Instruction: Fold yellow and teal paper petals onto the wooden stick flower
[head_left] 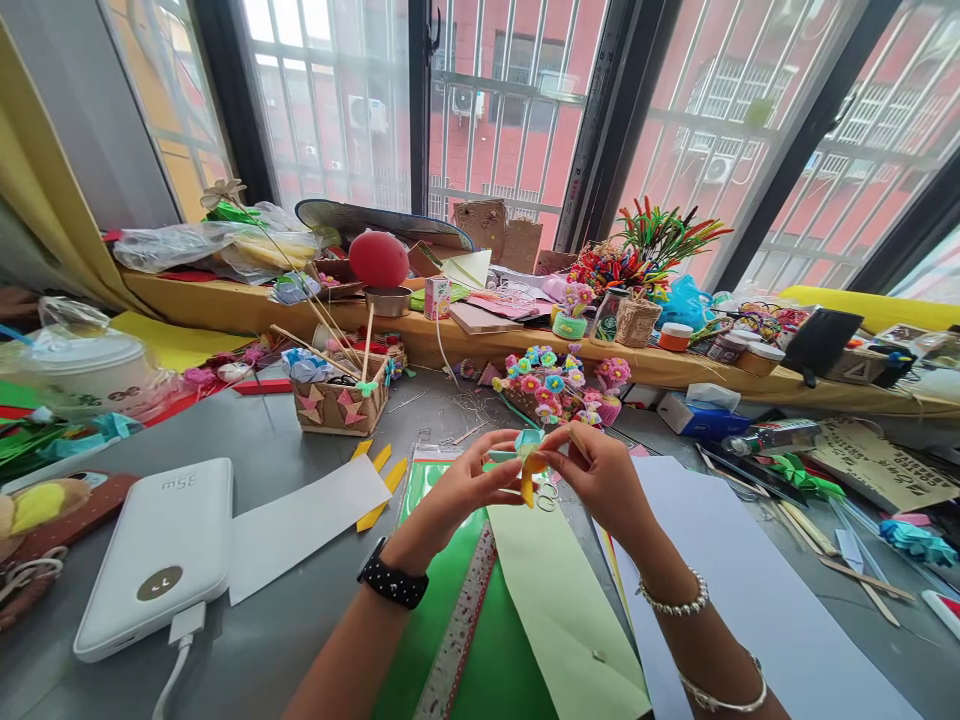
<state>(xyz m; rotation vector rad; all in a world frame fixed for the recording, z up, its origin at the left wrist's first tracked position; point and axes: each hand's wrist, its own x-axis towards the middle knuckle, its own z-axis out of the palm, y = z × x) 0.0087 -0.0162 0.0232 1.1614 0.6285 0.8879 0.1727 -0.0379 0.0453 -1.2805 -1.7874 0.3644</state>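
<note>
Grey desk (262, 645), left hand (469, 480) and right hand (600, 468) pinching yellow paper (528, 488) (teal paper (529, 438) above), between their fingertips

The left arm (349, 645) has a watch (391, 580) with a black strap and little white dots. The right arm (697, 645) has shiny silver round beads (679, 607) and, higher up, a thin silver bangle (731, 706).

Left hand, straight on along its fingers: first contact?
Likely the small paper piece already at the left hand's fingertips; just beyond it, probably the right hand. Depth is unclear from this one view.
</note>
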